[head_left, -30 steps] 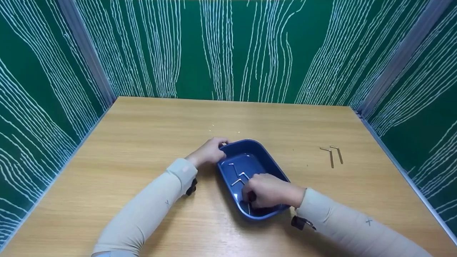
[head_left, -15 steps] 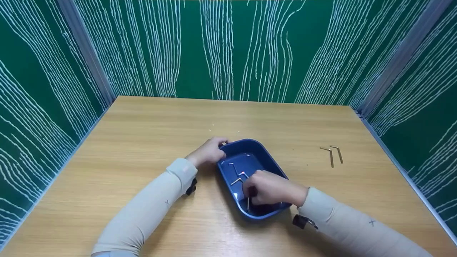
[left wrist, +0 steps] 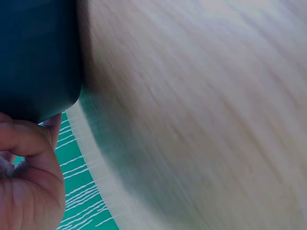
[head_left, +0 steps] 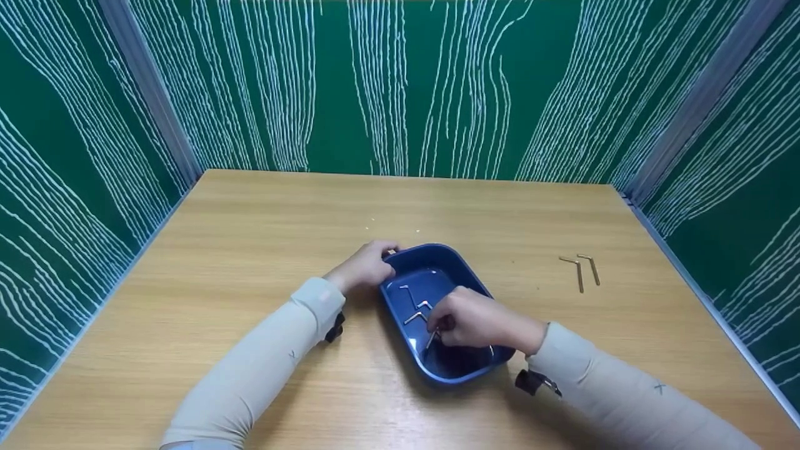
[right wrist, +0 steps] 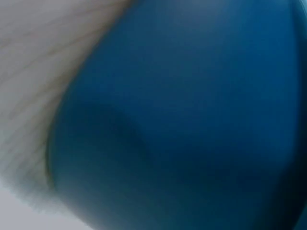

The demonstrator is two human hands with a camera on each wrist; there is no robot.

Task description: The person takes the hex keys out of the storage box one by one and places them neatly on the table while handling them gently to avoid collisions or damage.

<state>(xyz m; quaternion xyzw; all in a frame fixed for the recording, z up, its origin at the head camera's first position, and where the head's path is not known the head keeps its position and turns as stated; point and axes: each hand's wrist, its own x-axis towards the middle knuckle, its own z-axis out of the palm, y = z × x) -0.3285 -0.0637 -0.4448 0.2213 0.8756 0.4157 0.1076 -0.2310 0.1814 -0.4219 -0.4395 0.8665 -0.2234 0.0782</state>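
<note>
A blue plastic tray [head_left: 459, 265] stands at an angle on the table. My left hand [head_left: 369, 265] grips its far left corner; in the left wrist view this hand [left wrist: 33, 177] has curled fingers against the tray's wall [left wrist: 38, 57]. Inside the tray, my right hand [head_left: 472, 319] pinches a metal hex key [head_left: 431, 339], whose upper end the fingers hide. More L-shaped hex keys lie on the tray floor, among them a far one [head_left: 409, 297] and a nearer one [head_left: 414, 317]. Only the blurred tray [right wrist: 192, 96] and some table show in the right wrist view.
Two hex keys, one [head_left: 580, 275] beside the other [head_left: 593, 269], lie on the wooden table [head_left: 262, 219] right of the tray. Tiny pale specks dot the table beyond it. Green walls [head_left: 337, 94] with white lines enclose the back and sides.
My right hand has lifted slightly and shifted away from the tray's near end, with the hex key now tilted. The left hand and tray stay put.
</note>
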